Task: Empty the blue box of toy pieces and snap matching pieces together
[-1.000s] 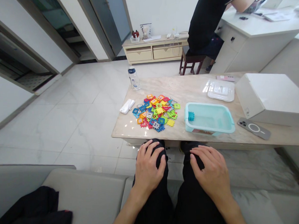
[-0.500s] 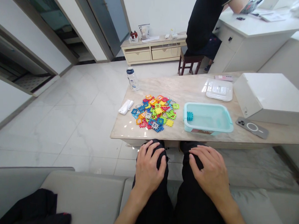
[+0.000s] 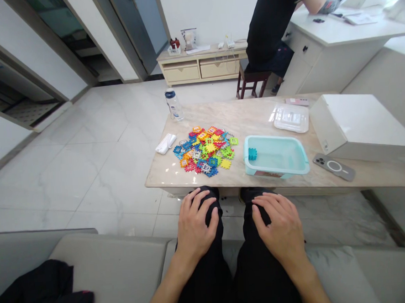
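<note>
My left hand (image 3: 195, 223) lies on my left knee with its fingers spread, holding nothing. On the other knee rests my right hand (image 3: 279, 224), also with its fingers apart and no object in it. Beyond the knees, a heap of colourful plastic interlocking building pieces (image 3: 209, 148) is spread on the low table (image 3: 221, 116); some pieces have window-like grids. To the right of the heap stands a light teal plastic bin (image 3: 281, 151). One blue notched piece (image 3: 252, 154) sits inside it at the left end.
A water bottle (image 3: 174, 105) and a white tissue pack (image 3: 166, 143) are at the table's left. A clear lid (image 3: 291, 117), a grey phone (image 3: 334, 166) and a white box (image 3: 362, 128) are at the right. Behind, a person (image 3: 272, 28) sits on a stool by a white counter (image 3: 339, 33).
The whole view has shifted slightly, so everything appears a little further left and up. Both hands stay on the knees, and the pieces and bin keep their places on the table.
</note>
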A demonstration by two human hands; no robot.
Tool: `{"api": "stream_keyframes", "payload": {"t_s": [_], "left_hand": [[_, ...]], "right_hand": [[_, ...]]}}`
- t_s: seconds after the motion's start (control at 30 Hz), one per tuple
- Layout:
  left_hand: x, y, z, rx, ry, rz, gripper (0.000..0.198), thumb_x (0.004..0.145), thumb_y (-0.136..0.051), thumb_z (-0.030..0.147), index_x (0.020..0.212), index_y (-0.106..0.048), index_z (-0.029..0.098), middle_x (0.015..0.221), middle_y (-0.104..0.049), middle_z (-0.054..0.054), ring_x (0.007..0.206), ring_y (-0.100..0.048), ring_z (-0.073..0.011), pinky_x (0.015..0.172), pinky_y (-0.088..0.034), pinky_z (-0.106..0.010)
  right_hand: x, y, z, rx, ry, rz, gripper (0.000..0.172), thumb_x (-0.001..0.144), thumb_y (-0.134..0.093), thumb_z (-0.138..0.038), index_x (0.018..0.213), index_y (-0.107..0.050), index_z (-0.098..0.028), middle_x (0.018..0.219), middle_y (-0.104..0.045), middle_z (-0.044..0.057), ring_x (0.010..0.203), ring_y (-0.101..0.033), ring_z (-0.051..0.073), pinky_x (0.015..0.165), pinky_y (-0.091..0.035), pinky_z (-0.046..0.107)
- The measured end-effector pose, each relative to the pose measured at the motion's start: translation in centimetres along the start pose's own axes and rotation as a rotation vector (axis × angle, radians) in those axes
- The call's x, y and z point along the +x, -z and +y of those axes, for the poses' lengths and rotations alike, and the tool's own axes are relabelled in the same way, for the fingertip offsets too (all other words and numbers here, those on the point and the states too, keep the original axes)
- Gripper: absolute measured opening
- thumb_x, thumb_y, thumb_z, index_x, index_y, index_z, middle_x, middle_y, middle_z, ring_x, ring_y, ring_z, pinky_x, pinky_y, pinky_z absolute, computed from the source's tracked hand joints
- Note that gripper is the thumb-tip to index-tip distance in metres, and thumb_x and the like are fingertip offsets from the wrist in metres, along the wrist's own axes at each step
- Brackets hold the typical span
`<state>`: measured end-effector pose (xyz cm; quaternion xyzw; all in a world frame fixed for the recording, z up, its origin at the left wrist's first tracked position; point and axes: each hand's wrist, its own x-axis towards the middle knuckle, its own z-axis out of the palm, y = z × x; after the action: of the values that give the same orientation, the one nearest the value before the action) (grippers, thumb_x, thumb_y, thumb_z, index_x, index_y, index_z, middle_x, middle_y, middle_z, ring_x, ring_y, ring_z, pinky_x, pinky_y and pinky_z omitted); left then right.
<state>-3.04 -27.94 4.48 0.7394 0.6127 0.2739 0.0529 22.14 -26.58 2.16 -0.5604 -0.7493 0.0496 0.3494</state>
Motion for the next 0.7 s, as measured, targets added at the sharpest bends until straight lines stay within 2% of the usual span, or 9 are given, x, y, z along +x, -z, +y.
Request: {"api": "stream_keyframes", "payload": {"t_s": [0.3, 0.7], "left_hand": [[0.1, -0.22, -0.4, -0.001, -0.018, 0.035, 0.025, 0.104, -0.068, 0.02, 0.126, -0.076, 0.029, 0.141, -0.077, -0.007, 0.144, -0.062, -0.0354, 0.119, -0.054, -0.06], [0.09, -0.03, -0.27, 0.006, -0.011, 0.013, 0.024, 0.106, -0.066, 0.021, 0.126, -0.076, 0.028, 0.142, -0.076, -0.007, 0.145, -0.061, -0.0343, 0.121, -0.053, -0.059]], "right_hand": [[0.27, 0.1, -0.23, -0.015, -0.004, 0.002, 0.014, 0.107, -0.065, -0.025, 0.113, -0.077, -0.026, 0.116, -0.085, 0.006, 0.12, -0.074, 0.03, 0.114, -0.049, 0.052], [0.06, -0.01, 0.01, -0.015, 0.004, 0.002, 0.013, 0.107, -0.066, -0.025, 0.113, -0.078, -0.026, 0.116, -0.085, 0.006, 0.12, -0.073, 0.03, 0.116, -0.048, 0.052]]}}
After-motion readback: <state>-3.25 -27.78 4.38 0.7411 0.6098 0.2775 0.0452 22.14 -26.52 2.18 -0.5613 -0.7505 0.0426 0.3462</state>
